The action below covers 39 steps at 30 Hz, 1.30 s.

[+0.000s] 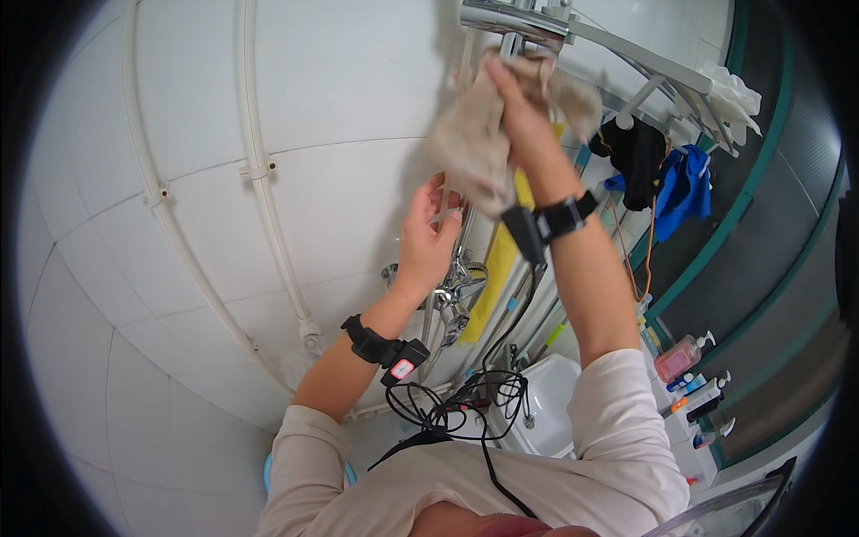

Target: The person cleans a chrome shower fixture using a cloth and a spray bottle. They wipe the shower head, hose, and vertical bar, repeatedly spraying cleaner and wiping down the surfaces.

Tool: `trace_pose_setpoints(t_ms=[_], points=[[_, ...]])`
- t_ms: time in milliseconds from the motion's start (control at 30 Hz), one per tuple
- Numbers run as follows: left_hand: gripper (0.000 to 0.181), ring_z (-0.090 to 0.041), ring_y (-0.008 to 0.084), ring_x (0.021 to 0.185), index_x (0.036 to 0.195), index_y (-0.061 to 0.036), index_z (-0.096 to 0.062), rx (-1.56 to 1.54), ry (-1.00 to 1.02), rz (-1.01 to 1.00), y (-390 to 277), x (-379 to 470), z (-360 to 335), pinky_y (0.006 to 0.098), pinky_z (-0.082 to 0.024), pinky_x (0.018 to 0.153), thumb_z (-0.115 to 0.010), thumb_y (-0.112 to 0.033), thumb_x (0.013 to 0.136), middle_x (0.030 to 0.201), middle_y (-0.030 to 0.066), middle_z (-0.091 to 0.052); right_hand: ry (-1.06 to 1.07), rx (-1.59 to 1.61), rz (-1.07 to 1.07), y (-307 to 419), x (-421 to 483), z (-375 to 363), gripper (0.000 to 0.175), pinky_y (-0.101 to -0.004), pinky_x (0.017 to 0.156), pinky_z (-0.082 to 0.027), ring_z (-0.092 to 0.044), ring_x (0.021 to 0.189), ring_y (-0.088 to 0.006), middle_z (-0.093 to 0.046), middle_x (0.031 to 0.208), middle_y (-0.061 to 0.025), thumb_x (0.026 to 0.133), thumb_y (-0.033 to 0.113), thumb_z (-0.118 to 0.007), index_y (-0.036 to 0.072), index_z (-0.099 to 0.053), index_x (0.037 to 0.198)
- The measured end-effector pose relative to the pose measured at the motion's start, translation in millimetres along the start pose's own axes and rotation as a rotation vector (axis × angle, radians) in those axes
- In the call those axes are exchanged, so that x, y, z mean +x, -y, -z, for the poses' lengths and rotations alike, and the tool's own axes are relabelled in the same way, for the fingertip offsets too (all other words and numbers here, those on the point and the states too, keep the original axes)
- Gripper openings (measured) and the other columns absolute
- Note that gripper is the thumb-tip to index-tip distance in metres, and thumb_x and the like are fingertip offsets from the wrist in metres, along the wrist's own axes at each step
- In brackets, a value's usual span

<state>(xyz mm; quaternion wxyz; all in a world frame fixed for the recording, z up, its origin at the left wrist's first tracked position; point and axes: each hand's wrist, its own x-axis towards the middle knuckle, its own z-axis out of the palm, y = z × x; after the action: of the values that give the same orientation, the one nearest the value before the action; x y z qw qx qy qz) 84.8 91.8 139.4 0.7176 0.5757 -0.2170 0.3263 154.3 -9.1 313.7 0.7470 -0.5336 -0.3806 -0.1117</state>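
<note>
My right hand (527,117) grips a bunched beige cloth (470,137), blurred, just below the chrome shower head fitting (517,20) on the tiled wall. Loose folds of the cloth hang down to the left of that hand. Lower and to the left, my left hand (429,228) is raised with its fingers curled about a thin pale strip or tube beside the shower pipe. Whether it grips this is not clear. Under the left hand sits a chrome shower mixer tap (448,302) with a metal hose. Both wrists wear black straps with small devices.
Black cables (463,409) hang in loops before my body, above a white washbasin (543,403). Yellow material (493,282) and several poles stand right of the tap. A metal rack (651,60) juts out above hanging dark and blue cloths (684,191). Pump bottles (681,356) line a right-hand ledge.
</note>
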Motion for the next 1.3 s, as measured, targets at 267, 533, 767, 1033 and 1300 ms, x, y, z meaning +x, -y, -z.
trace_pose_setpoints(t_ms=[267,533,767,1033,1300], points=[[0.055,-0.06,0.0186,0.108,0.142,0.0012,-0.039,0.055,0.008,0.088,13.6,-9.2,6.2,0.0309,-0.052,0.089,-0.058,0.003,0.091,0.121,0.0108,-0.058,0.093,-0.413,0.161,12.8,-5.5,-3.5,0.045,-0.0331,0.094,-0.046,-0.059,0.105,-0.0208,-0.062,0.113,-0.0083,0.101,0.043,-0.057,0.002,-0.059,0.12],[0.056,-0.06,0.0171,0.108,0.144,0.0008,-0.038,0.014,-0.058,0.06,18.5,-22.4,18.9,0.0302,-0.053,0.087,-0.057,0.004,0.091,0.121,0.0121,-0.057,0.152,-0.962,0.231,-58.9,-76.8,37.7,0.035,-0.0317,0.099,-0.045,-0.06,0.115,-0.0246,-0.062,0.126,-0.0143,0.1,0.026,-0.061,-0.002,-0.061,0.121],[0.055,-0.06,0.0166,0.109,0.143,0.0012,-0.038,0.131,0.027,0.216,20.0,-33.4,18.8,0.0303,-0.053,0.087,-0.059,0.002,0.092,0.12,0.0112,-0.058,-0.276,-0.487,0.583,-30.6,-29.7,56.8,0.028,-0.0334,0.098,-0.046,-0.06,0.109,-0.0252,-0.063,0.115,-0.0151,0.102,0.023,-0.056,0.0,-0.066,0.114],[0.054,-0.057,0.0144,0.111,0.142,0.0015,-0.039,0.189,0.03,0.186,14.1,-43.8,15.6,0.025,-0.051,0.084,-0.058,0.003,0.092,0.117,0.0073,-0.057,0.387,-1.18,0.942,-66.2,10.3,56.2,0.065,-0.0433,0.111,-0.035,-0.046,0.132,-0.0338,-0.049,0.146,-0.0127,0.084,0.037,-0.063,0.006,-0.048,0.139],[0.053,-0.055,0.0144,0.113,0.142,0.0005,-0.039,0.237,-0.034,0.155,19.2,-50.7,16.8,0.0246,-0.05,0.085,-0.057,0.003,0.092,0.121,0.0085,-0.057,0.034,-0.979,0.999,-35.7,53.4,35.6,0.05,-0.0536,0.108,-0.037,-0.052,0.124,-0.0312,-0.057,0.134,-0.0066,0.092,0.033,-0.056,0.013,-0.052,0.138]])
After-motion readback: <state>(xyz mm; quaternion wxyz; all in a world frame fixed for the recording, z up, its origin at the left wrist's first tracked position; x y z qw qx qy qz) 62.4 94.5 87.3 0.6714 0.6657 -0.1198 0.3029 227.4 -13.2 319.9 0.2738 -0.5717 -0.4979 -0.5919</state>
